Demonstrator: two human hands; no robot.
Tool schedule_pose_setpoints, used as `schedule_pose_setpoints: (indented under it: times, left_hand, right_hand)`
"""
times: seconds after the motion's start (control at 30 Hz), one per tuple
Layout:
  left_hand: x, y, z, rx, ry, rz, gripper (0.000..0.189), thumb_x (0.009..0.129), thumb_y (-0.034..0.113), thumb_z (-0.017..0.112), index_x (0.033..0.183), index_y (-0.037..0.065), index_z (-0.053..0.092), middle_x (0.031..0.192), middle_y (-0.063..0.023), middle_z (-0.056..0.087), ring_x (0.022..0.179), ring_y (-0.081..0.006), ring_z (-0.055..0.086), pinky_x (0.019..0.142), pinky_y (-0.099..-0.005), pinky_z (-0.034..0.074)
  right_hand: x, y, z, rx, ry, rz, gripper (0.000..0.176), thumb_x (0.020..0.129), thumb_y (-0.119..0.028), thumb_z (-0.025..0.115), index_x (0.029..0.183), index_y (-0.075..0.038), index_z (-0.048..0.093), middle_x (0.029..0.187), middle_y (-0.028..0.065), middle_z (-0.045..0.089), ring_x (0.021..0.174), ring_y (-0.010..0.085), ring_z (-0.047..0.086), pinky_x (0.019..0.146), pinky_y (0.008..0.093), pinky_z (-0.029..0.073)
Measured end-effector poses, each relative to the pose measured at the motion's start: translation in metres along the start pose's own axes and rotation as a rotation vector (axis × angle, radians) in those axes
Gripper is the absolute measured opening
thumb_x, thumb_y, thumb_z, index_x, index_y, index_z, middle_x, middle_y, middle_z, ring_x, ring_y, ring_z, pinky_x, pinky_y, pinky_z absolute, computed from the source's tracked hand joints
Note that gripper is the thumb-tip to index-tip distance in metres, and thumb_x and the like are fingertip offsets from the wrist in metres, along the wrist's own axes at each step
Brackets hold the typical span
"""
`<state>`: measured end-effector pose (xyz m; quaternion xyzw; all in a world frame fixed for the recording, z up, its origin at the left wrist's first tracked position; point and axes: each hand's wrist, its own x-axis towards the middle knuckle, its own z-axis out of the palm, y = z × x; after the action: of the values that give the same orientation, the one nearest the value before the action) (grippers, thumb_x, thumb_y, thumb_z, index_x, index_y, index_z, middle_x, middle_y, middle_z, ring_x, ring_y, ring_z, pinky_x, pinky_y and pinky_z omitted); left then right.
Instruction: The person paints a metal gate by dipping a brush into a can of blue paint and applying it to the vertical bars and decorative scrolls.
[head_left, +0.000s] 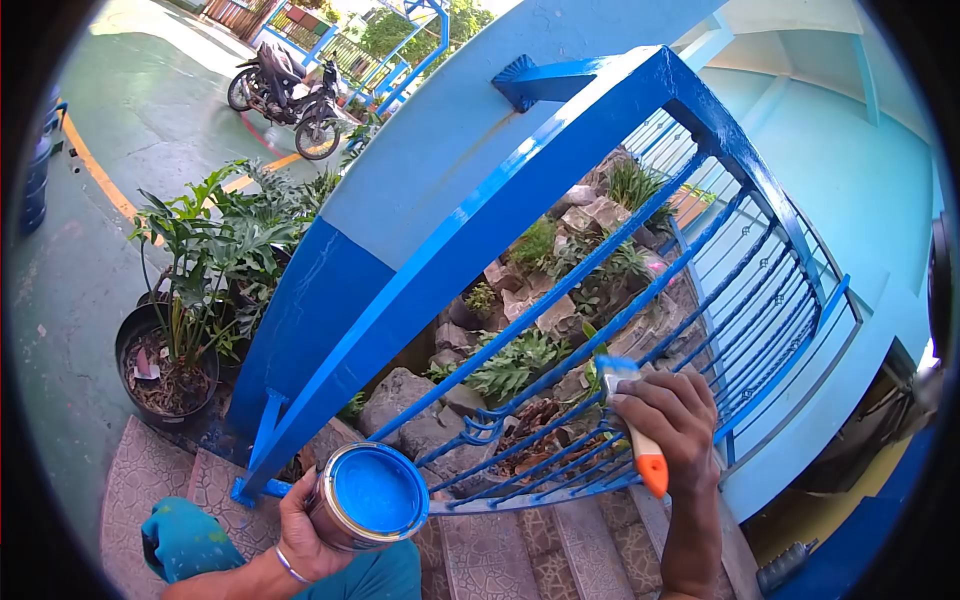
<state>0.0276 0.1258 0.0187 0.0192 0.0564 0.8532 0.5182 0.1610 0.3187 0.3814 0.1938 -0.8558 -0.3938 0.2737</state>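
Observation:
An open can of blue paint (376,492) is gripped by my left hand (306,530), whose fingers wrap round its side; a bracelet shows on that wrist. My right hand (664,418) is closed on a paintbrush (643,448) with a wooden handle and an orange end. The brush's bristles, wet with blue paint, point up and left beside the bars of the railing. This blue metal railing (480,220) slants across the view, with twisted bars beneath its thick top rail. Its lower end stands just left of the can.
Tiled steps (490,555) run below the railing. Behind the bars lie rocks (405,400) and plants. A potted plant (165,390) stands at the left, a motorcycle (287,95) farther back. A light blue wall (850,200) rises at the right.

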Motion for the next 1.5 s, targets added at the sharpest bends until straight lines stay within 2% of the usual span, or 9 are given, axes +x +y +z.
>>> schedule_pose_setpoints:
  times: [0.1,0.17,0.37,0.57,0.73,0.87,1.17,1.3,1.5]
  left_hand:
    - [0.003,-0.002,-0.002,-0.042,0.003,-0.024,0.088,0.085,0.074,0.061,0.155,0.022,0.052,0.156,-0.0170,0.056,0.139,-0.0462,0.056,0.103,-0.0734,0.049]
    - [0.005,-0.004,-0.004,-0.081,-0.006,-0.039,0.088,0.085,0.074,0.061,0.155,0.022,0.053,0.156,-0.0170,0.056,0.139,-0.0461,0.056,0.103,-0.0733,0.049]
    - [0.001,-0.001,0.002,0.010,0.011,0.006,0.089,0.084,0.076,0.061,0.155,0.024,0.053,0.158,-0.0169,0.054,0.140,-0.0457,0.055,0.104,-0.0730,0.049]
    - [0.005,-0.003,-0.005,0.008,0.005,0.015,0.087,0.086,0.075,0.060,0.156,0.023,0.053,0.159,-0.0171,0.054,0.141,-0.0464,0.055,0.106,-0.0738,0.048]
    - [0.004,-0.003,-0.006,-0.051,0.003,-0.015,0.085,0.087,0.073,0.060,0.156,0.023,0.052,0.160,-0.0174,0.053,0.142,-0.0469,0.054,0.107,-0.0753,0.047]
    - [0.000,0.000,-0.002,-0.021,-0.003,0.012,0.083,0.088,0.071,0.061,0.156,0.022,0.053,0.159,-0.0174,0.053,0.142,-0.0467,0.054,0.107,-0.0759,0.046]
    - [0.003,-0.002,-0.009,-0.020,0.025,0.037,0.084,0.088,0.071,0.060,0.157,0.022,0.052,0.160,-0.0166,0.052,0.143,-0.0456,0.053,0.109,-0.0757,0.045]
    - [0.000,-0.001,-0.004,-0.002,0.009,0.011,0.085,0.089,0.071,0.059,0.157,0.022,0.052,0.161,-0.0164,0.051,0.144,-0.0452,0.052,0.110,-0.0754,0.044]
    - [-0.001,-0.001,-0.006,0.000,0.019,0.034,0.085,0.089,0.072,0.058,0.157,0.023,0.052,0.161,-0.0165,0.051,0.144,-0.0461,0.052,0.110,-0.0757,0.044]
  right_hand:
    - [0.013,0.010,-0.006,0.081,0.236,0.081,0.029,0.074,-0.011,0.089,0.101,-0.009,0.079,0.102,0.0058,0.078,0.096,0.0259,0.072,0.081,0.0409,0.056]
    - [0.030,0.022,-0.011,-0.106,0.374,0.053,0.039,0.070,-0.007,0.089,0.108,-0.010,0.079,0.110,0.0078,0.078,0.102,0.0276,0.071,0.082,0.0417,0.056]
    - [0.018,0.005,0.021,-0.239,0.115,-0.028,0.028,0.079,-0.012,0.081,0.106,-0.010,0.076,0.110,0.0052,0.075,0.100,0.0238,0.069,0.085,0.0407,0.051]
    - [-0.009,-0.053,0.035,0.112,-0.096,-0.042,0.028,0.079,-0.015,0.078,0.106,-0.012,0.076,0.107,0.0043,0.076,0.094,0.0228,0.070,0.085,0.0389,0.052]
    - [0.030,-0.027,0.018,-0.055,0.142,-0.051,0.025,0.081,-0.016,0.079,0.106,-0.014,0.077,0.110,0.0044,0.076,0.097,0.0229,0.070,0.084,0.0398,0.049]
    - [0.027,-0.026,0.038,-0.219,0.032,-0.068,0.025,0.082,-0.016,0.078,0.106,-0.014,0.077,0.112,0.0050,0.075,0.102,0.0233,0.069,0.086,0.0407,0.049]
    - [-0.039,-0.076,0.050,0.179,-0.015,0.056,0.021,0.087,-0.019,0.079,0.108,-0.019,0.078,0.115,0.0030,0.075,0.102,0.0205,0.070,0.088,0.0390,0.049]
    - [-0.019,-0.051,0.044,0.033,0.271,0.081,0.027,0.084,-0.015,0.083,0.110,-0.018,0.078,0.119,0.0033,0.075,0.105,0.0243,0.069,0.091,0.0416,0.048]
    - [-0.026,-0.059,0.065,-0.203,0.043,0.097,0.023,0.087,-0.019,0.078,0.111,-0.019,0.079,0.117,0.0031,0.074,0.108,0.0220,0.067,0.096,0.0432,0.044]
